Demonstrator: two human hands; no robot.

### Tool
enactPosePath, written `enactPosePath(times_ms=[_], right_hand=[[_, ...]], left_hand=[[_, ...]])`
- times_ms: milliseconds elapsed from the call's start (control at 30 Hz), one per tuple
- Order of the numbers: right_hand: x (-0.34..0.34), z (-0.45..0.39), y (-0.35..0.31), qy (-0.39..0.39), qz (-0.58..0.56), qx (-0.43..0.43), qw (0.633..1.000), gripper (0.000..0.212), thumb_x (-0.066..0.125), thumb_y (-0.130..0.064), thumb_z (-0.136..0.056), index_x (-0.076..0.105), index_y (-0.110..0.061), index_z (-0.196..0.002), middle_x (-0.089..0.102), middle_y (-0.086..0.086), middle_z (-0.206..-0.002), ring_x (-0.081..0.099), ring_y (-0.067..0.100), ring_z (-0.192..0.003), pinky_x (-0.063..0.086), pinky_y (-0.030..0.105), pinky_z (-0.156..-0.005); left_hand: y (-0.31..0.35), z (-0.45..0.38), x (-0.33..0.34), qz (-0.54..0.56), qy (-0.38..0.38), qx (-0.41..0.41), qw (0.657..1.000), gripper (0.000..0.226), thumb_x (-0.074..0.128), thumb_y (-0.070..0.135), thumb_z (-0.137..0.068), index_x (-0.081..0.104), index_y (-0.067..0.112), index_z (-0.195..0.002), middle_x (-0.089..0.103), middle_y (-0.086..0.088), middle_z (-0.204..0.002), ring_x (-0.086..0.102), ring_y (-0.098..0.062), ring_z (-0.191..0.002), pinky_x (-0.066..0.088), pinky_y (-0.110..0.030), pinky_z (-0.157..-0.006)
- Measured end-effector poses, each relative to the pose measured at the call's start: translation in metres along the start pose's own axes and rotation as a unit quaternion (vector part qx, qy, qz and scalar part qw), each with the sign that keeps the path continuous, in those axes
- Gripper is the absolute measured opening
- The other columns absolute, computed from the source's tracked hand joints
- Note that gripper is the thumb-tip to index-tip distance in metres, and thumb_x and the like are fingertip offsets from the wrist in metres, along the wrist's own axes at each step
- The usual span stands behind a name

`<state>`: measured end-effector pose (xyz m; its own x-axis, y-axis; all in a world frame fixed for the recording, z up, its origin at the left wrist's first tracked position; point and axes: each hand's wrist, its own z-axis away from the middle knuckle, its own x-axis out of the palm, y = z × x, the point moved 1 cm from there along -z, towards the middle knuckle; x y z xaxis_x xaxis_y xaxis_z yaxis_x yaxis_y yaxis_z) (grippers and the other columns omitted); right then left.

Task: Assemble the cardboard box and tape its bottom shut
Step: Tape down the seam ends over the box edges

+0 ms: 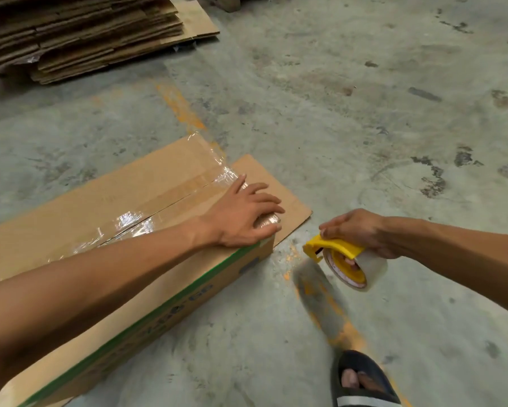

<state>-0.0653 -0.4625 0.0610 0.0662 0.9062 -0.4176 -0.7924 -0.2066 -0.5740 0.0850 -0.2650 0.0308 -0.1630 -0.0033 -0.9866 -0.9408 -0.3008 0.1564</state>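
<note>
A long brown cardboard box (106, 198) with a green stripe lies on the concrete floor, bottom flaps folded shut and facing up. Clear tape (185, 186) runs along the centre seam. My left hand (244, 214) presses flat on the box's right end, fingers spread over the tape end. A loose flap (279, 189) sticks out on the floor beyond that end. My right hand (361, 230) grips a yellow tape dispenser (343, 259) with a clear roll, held in the air to the right of the box, apart from it.
A stack of flattened cardboard boxes (82, 33) lies at the far left. My foot in a dark sandal (361, 380) stands at the bottom right. Worn orange paint lines (182, 107) cross the floor.
</note>
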Motion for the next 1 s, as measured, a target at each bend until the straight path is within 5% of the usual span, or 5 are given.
enactPosePath(times_ms=[133, 367, 633, 833, 1000], right_hand=[[-0.012, -0.014, -0.020, 0.032, -0.013, -0.025, 0.999, 0.028, 0.069, -0.019, -0.089, 0.071, -0.012, -0.116, 0.072, 0.015, -0.088, 0.058, 0.018, -0.040, 0.053, 0.029, -0.043], [-0.013, -0.015, -0.069, 0.077, -0.018, -0.098, 0.992, 0.033, 0.070, -0.024, -0.089, 0.069, -0.015, -0.121, 0.067, 0.004, -0.094, 0.061, 0.018, -0.068, 0.051, 0.026, -0.047], [0.011, -0.009, -0.143, 0.123, -0.096, -0.222, 0.962, 0.037, 0.070, -0.028, -0.087, 0.067, -0.021, -0.123, 0.066, 0.006, -0.113, 0.062, 0.022, -0.086, 0.052, 0.028, -0.062], [0.061, 0.000, -0.196, 0.057, -0.177, -0.308, 0.933, 0.038, 0.063, -0.016, -0.090, 0.059, -0.012, -0.128, 0.063, 0.006, -0.048, 0.053, 0.019, -0.031, 0.045, 0.022, -0.036], [0.125, 0.012, -0.221, -0.048, -0.164, -0.354, 0.919, 0.038, 0.059, -0.014, -0.091, 0.056, -0.006, -0.129, 0.059, 0.007, -0.041, 0.051, 0.021, -0.029, 0.043, 0.022, -0.037]], left_hand=[[0.024, -0.004, 0.006, -0.011, 0.016, -0.056, 0.998, 0.041, 0.040, 0.041, -0.089, 0.066, 0.027, -0.117, 0.064, 0.009, -0.124, 0.034, -0.022, -0.139, 0.002, -0.054, -0.119], [0.036, -0.018, 0.011, 0.007, 0.035, -0.158, 0.987, 0.046, 0.035, 0.043, -0.098, 0.075, 0.020, -0.100, 0.069, 0.003, -0.112, 0.046, -0.023, -0.124, 0.002, -0.049, -0.118], [0.025, 0.012, 0.005, 0.002, 0.026, -0.116, 0.993, 0.061, 0.022, 0.056, -0.098, 0.027, 0.028, -0.153, 0.010, -0.002, -0.164, 0.001, -0.025, -0.151, -0.001, -0.048, -0.121], [-0.007, 0.096, 0.006, -0.034, 0.000, -0.104, 0.994, 0.069, 0.025, 0.062, -0.097, 0.008, 0.030, -0.156, 0.007, 0.000, -0.165, -0.002, -0.024, -0.152, -0.001, -0.044, -0.121], [-0.025, 0.177, 0.005, -0.006, -0.008, -0.168, 0.986, 0.061, 0.019, 0.054, -0.101, 0.003, 0.034, -0.156, -0.003, 0.004, -0.165, -0.011, -0.017, -0.151, -0.003, -0.042, -0.122]])
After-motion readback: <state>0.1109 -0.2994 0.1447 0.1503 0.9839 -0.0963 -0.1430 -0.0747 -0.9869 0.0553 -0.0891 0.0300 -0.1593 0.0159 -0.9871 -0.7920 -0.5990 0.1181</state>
